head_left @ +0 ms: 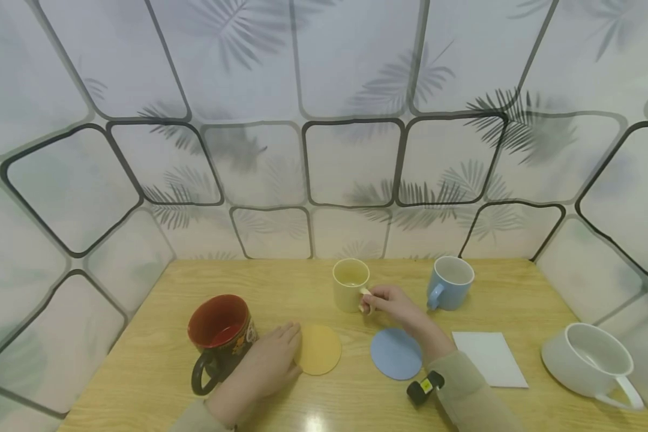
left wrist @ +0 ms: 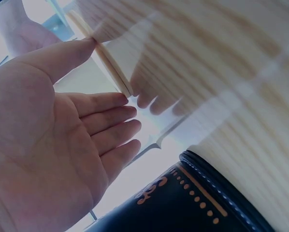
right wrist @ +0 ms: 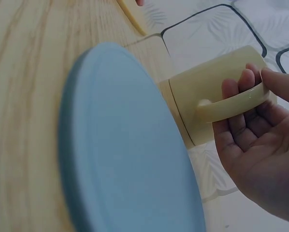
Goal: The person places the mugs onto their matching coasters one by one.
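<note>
My right hand (head_left: 391, 305) grips the handle of a pale yellow mug (head_left: 343, 294), which stands upright at the back middle of the table. In the right wrist view, the fingers (right wrist: 238, 126) pass through the handle and the thumb lies over it. My left hand (head_left: 272, 360) rests beside a round yellow coaster (head_left: 322, 351), its fingers nearly straight. The left wrist view shows the thumb and index fingertip touching the coaster's edge (left wrist: 110, 65). Just left of that hand is a large dark mug (head_left: 224, 327) with a red inside. A round blue coaster (head_left: 395, 354) lies below the right hand.
A light blue mug (head_left: 450, 285) stands at the back right. A white square coaster (head_left: 491, 359) lies beyond the right sleeve, and a wide white mug (head_left: 585, 363) is at the far right. Patterned panels (head_left: 351, 162) enclose the wooden table (head_left: 151, 354) at the back and sides.
</note>
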Motion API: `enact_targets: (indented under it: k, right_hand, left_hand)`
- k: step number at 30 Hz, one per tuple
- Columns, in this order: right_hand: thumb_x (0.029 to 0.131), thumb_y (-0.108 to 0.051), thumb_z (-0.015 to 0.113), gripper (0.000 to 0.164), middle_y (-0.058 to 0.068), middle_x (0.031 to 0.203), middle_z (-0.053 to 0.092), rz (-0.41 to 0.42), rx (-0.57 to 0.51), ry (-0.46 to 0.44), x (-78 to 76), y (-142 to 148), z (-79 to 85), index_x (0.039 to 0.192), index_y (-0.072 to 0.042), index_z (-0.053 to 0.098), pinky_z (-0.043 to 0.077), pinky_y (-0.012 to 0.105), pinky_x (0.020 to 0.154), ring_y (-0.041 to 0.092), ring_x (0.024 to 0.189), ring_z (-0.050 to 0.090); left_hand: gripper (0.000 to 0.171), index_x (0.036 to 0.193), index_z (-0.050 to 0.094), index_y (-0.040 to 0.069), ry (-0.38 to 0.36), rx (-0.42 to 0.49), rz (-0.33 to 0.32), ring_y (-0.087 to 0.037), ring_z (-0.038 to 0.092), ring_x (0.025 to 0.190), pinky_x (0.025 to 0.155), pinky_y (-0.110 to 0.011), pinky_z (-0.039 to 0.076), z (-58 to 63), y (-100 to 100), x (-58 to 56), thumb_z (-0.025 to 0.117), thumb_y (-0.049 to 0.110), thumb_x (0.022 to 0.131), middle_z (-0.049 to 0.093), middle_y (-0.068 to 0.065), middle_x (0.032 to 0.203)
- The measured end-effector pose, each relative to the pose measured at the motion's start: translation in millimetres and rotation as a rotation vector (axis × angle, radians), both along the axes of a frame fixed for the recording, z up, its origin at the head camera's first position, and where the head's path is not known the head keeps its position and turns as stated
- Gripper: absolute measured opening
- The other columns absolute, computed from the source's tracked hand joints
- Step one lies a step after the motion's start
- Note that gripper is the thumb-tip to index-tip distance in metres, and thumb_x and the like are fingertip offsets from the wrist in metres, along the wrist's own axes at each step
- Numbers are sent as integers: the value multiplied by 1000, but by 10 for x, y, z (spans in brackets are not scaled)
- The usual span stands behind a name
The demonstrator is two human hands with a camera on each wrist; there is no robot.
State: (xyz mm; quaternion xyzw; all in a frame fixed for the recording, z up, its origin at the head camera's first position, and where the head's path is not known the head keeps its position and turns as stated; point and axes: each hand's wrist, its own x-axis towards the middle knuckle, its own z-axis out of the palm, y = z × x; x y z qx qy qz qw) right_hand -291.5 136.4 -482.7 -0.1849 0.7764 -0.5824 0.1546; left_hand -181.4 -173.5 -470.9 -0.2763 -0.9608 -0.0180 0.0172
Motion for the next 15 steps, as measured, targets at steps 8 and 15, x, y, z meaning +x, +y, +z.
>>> enact_targets:
  k: [8,15]
  right_hand:
    - [109,-15,58,30,2,102,76,63,-54,-29,-22,13,-28,100,11,70,55,26,95,12,103,68]
    - [107,-12,61,27,-3,98,77,73,-94,-82,-21,7,-51,98,11,72,57,25,91,9,100,69]
  left_hand:
    - [69,142,61,-6,-9,-11,7,-35,57,145,123,-50,47,-3,-3,11,81,34,90,58,-22,153]
    - [69,143,59,-6,-29,4,7,-36,56,145,123,-51,47,10,0,12,81,33,90,58,-22,154]
